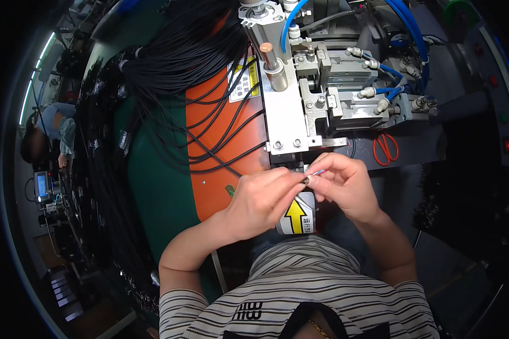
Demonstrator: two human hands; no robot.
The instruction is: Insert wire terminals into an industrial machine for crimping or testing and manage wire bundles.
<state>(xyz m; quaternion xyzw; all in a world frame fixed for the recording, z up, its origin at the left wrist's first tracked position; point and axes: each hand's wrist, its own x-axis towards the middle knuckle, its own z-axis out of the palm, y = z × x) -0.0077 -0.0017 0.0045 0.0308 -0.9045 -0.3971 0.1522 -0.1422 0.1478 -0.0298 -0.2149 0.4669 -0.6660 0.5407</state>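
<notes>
A worker's left hand (260, 198) and right hand (348, 185) meet before a machine (285, 113), the left fingers pinched on a dark cable (306, 181), the right on its thin blue wire (319, 172). The cable looks light and pliable, the wire easily bent; a pinch just behind the tip should suit. Fingertips hide most of the join, its details too small to make out.

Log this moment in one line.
left hand: pinching thin black cable | right hand: pinching small bluish piece, kind unclear | hands: close together | ahead: silver metal machine, curved blue hoses | right side: red loop-handled scissors
</notes>
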